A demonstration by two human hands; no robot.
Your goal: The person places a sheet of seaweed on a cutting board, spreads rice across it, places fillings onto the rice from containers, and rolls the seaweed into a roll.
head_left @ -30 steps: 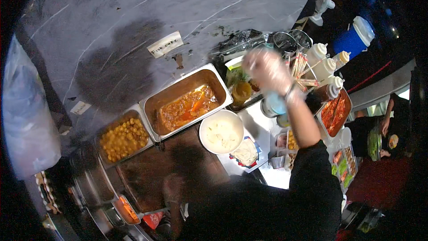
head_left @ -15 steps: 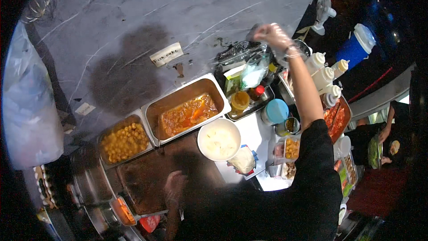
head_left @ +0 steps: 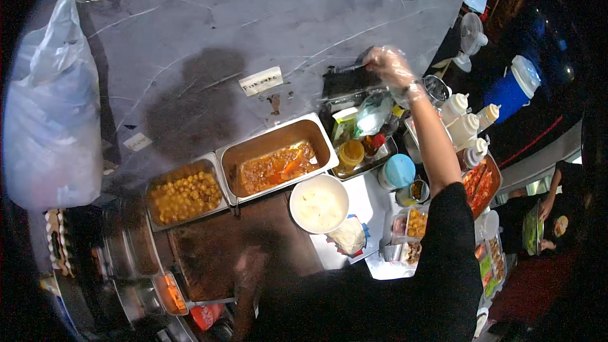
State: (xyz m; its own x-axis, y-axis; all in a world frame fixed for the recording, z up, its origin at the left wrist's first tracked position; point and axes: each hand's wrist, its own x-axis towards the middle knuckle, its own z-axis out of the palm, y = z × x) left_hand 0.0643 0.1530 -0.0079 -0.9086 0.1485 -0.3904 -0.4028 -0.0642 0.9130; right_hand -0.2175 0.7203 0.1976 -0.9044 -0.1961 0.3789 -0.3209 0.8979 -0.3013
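Note:
My right hand (head_left: 391, 68), in a clear plastic glove, reaches far out with its fingers curled together. It is at the right end of some black plastic (head_left: 348, 81); whether the fingers grip this or something else is hard to see. Below it, a metal tray (head_left: 356, 170) carries jars, a bottle and a clear bag (head_left: 373, 114). My left hand (head_left: 250, 266), low over the brown board (head_left: 202, 259), is dark and smeared, so its fingers do not show. Above that board is a white bowl (head_left: 319, 204) with pale contents.
Metal pans hold orange-red stew (head_left: 278, 168) and yellow-brown balls in sauce (head_left: 185, 196). White squeeze bottles (head_left: 465, 128) stand right of my right forearm. At the left is a stuffed white plastic bag (head_left: 54, 126). Another person (head_left: 551, 202) holds a green-filled container at the far right.
The view has shifted, so the counter things sit further right. My right hand has come down closer to the black plastic, which now looks flatter, and its fingers look more curled.

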